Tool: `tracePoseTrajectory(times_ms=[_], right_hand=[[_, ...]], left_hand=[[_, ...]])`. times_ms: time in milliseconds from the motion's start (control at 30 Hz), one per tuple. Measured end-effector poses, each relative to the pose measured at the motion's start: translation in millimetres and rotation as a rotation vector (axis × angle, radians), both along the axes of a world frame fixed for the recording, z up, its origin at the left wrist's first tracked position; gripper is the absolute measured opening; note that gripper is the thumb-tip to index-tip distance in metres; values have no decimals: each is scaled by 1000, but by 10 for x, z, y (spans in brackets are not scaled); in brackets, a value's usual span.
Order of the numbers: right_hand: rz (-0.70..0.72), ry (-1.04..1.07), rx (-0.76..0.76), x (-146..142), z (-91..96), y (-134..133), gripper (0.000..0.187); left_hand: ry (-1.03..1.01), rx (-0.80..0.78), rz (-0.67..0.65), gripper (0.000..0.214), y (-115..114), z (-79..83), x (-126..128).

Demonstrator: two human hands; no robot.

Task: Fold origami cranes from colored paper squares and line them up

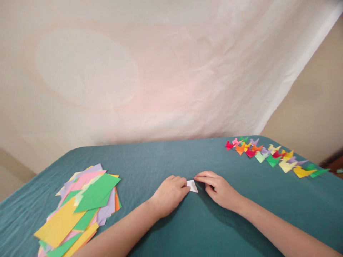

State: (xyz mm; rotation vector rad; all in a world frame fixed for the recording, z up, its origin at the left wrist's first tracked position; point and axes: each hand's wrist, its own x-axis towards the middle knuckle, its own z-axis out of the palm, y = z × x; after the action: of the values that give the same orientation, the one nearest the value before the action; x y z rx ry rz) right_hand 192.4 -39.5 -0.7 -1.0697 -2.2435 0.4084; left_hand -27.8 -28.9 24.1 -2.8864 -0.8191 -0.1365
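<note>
A small folded piece of white paper [192, 186] lies on the cloth in front of me. My left hand [173, 192] covers its left part, fingers curled and pressing it down, so that end is hidden. At the paper's upper right corner are the outstretched fingertips of my right hand [218, 187]. Its thumb is apart from the fingers, and nothing shows between them. Whether those fingertips touch the paper or only rest beside it is hard to tell.
A teal cloth [160, 160] covers the table. On the left is a loose pile of coloured paper sheets [96, 192]. Rows of small folded paper birds [273, 160] stand at the far right. A pale hanging sheet [160, 71] rises behind the table's back edge.
</note>
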Motion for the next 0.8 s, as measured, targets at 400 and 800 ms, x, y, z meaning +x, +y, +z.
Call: tracePoseTrajectory(times_ms=[400, 800], right_hand=[[19, -5, -12, -98, -36, -55, 46], [51, 4, 52, -105, -116, -75, 39]], left_hand=[[-19, 37, -75, 20, 72, 4, -71], [-221, -117, 45, 29, 94, -68, -89]])
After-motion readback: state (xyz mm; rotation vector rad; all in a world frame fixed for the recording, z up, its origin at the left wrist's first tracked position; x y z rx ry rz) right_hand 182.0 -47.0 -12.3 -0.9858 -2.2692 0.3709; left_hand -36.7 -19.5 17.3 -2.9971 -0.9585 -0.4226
